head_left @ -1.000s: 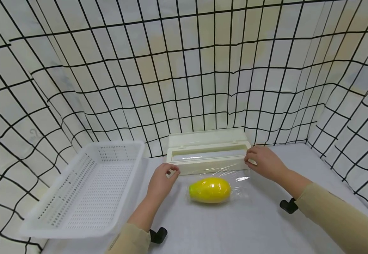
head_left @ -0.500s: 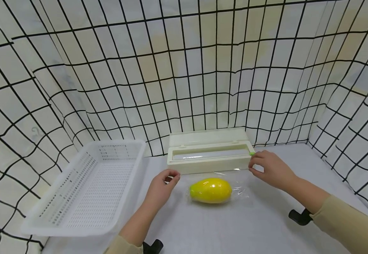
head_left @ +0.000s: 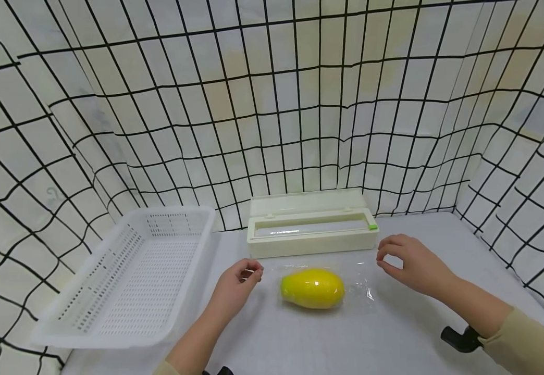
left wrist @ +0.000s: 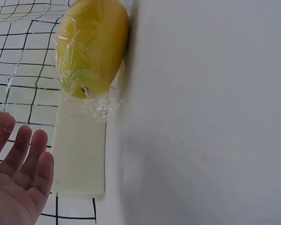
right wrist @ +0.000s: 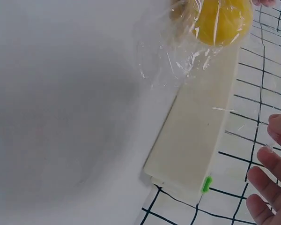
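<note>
A yellow papaya-shaped fruit [head_left: 312, 289] with a greenish left end lies on the white-covered table. Clear cling film [head_left: 369, 292] spreads around it, and wrinkled film clings to its near surface in the left wrist view. My left hand [head_left: 235, 286] pinches the film at the left between thumb and fingertips. At the right, my right hand [head_left: 410, 263] pinches the opposite edge of the film, its other fingers loosely bent. Behind the fruit stands a cream cling film dispenser [head_left: 314, 244], lid raised, a roll [head_left: 311, 228] inside and a green slider [head_left: 372, 227] at its right end.
A white perforated plastic basket [head_left: 192, 271] stands on the left of the table. Black wire grid panels [head_left: 319, 104] backed with pale sheeting rise behind and on both sides. Black wrist mounts [head_left: 459, 341] sit on the forearms.
Both hands have drawn back toward me from the dispenser, the right one also outward, and the film has come with them. The green slider, hidden or partly covered before, now shows fully.
</note>
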A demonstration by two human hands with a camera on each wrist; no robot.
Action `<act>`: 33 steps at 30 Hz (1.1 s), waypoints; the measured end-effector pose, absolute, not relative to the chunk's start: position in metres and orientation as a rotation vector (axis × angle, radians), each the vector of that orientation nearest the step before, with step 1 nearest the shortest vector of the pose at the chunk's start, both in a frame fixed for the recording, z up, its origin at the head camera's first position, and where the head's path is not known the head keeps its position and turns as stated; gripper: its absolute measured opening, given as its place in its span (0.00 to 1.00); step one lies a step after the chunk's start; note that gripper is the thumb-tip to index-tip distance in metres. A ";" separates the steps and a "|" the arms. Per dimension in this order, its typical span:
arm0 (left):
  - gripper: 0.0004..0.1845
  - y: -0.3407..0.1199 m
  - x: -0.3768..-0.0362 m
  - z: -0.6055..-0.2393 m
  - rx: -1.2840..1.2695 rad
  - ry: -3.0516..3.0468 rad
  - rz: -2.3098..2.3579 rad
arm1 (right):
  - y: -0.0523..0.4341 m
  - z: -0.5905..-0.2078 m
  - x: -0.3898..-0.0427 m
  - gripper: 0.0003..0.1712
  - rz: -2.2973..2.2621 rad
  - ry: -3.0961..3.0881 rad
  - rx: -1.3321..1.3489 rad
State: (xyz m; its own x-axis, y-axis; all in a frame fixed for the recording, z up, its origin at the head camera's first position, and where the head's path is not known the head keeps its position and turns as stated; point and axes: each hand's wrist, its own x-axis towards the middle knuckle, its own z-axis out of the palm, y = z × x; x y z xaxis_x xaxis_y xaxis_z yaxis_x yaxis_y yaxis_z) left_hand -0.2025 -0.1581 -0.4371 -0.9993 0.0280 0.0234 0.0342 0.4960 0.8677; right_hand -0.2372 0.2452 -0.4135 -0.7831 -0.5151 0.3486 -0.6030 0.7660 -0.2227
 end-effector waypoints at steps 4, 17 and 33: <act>0.07 -0.161 -0.194 -0.441 -0.113 -2.815 -1.461 | 0.245 -0.424 -0.224 0.14 0.389 -2.662 0.979; 0.02 -0.169 -0.190 -0.453 -0.507 -2.972 -0.798 | 0.237 -0.457 -0.215 0.09 0.178 -2.739 1.255; 0.03 -0.166 -0.188 -0.454 -0.383 -3.049 -0.891 | 0.234 -0.458 -0.217 0.05 0.107 -2.738 1.298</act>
